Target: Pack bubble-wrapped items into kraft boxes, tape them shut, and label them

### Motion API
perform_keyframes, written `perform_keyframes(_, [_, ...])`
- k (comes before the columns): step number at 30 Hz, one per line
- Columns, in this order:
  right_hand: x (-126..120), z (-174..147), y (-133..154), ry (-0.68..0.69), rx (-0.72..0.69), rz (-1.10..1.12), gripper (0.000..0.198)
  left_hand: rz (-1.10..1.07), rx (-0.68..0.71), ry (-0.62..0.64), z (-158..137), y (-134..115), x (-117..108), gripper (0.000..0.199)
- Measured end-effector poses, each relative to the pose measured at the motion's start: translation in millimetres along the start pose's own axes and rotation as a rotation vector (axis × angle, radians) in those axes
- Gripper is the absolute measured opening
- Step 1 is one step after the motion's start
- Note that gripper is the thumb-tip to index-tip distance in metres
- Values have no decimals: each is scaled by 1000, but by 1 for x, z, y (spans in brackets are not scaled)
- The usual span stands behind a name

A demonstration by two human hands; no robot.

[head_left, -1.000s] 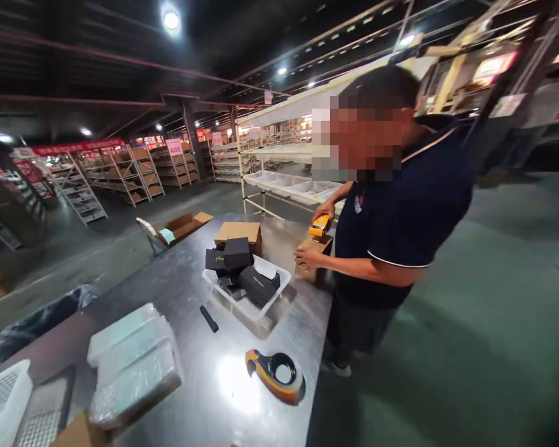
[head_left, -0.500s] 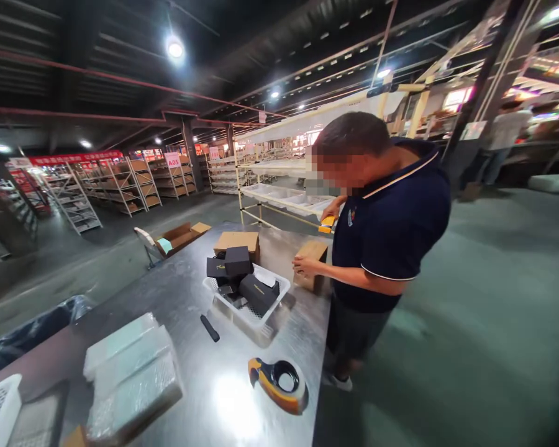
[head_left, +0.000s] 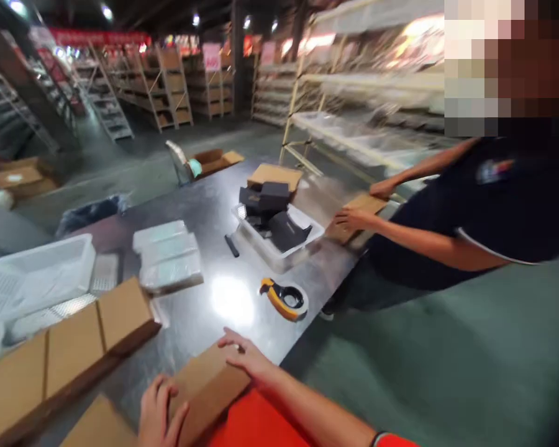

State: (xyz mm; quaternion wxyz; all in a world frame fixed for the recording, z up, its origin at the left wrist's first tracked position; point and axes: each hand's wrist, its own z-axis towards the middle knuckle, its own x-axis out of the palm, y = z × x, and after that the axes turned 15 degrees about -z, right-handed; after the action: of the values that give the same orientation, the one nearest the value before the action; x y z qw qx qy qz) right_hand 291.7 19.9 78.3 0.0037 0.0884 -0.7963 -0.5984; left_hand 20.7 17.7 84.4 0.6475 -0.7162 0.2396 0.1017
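Note:
A closed cardboard box (head_left: 210,386) lies at the near edge of the metal table, against my red shirt. My left hand (head_left: 161,411) grips its left end with bent fingers. At its far right end, my right hand (head_left: 246,357) holds the top edge, thumb and fingers apart around the corner. Beyond the box, nearest to my right hand, lies an orange tape dispenser (head_left: 279,305) with a tape roll. Left of my hands, several closed cardboard boxes (head_left: 74,359) stand in a row, and the corner of another box (head_left: 100,425) shows below them.
A white basket (head_left: 284,256) holds black boxes, with a black-handled tool (head_left: 231,246) beside it. Plastic-wrapped packs (head_left: 168,254) and a white crate (head_left: 37,273) are at the left. Across the table, a co-worker's hands (head_left: 354,218) press on another cardboard box (head_left: 366,203).
My view has tilted down, bringing both my hands and the box they hold into sight. The co-worker's raised hand, which held an orange tool, is now down at their box.

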Motion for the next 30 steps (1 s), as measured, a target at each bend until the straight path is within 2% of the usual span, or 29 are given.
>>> perform_keyframes(3, [7,3,-12,-40,38,112,83,-127,71,-247,-12,8,12,42])
perform_keyframes(6, [3,1,-14,-31,46,138,89,-244,-1,-338,-14,2,20,56])
perform_keyframes(9, [-1,-4,-8,29,54,72,93,-402,-138,-285,-14,-7,19,71])
perform_keyframes(12, [2,-9,-1,40,73,47,96,-549,-210,-212,-15,-11,14,82])
perform_keyframes(16, [13,-11,4,-5,122,108,93,-646,-253,-234,-13,-17,10,94])
perform_keyframes(18, [14,-11,4,3,139,126,95,-636,-286,-259,-13,-23,9,95])
perform_keyframes(21, [12,-9,5,41,155,148,96,-597,-362,-227,-14,-32,7,87])
perform_keyframes(24, [13,-6,4,-31,130,136,84,-642,-387,-212,-16,-35,6,82])
perform_keyframes(27, [22,-6,0,-112,122,150,75,-672,-396,-282,-19,-31,8,87])
perform_keyframes(30, [20,-1,-12,-42,120,143,75,-739,-553,-298,-24,-28,10,94])
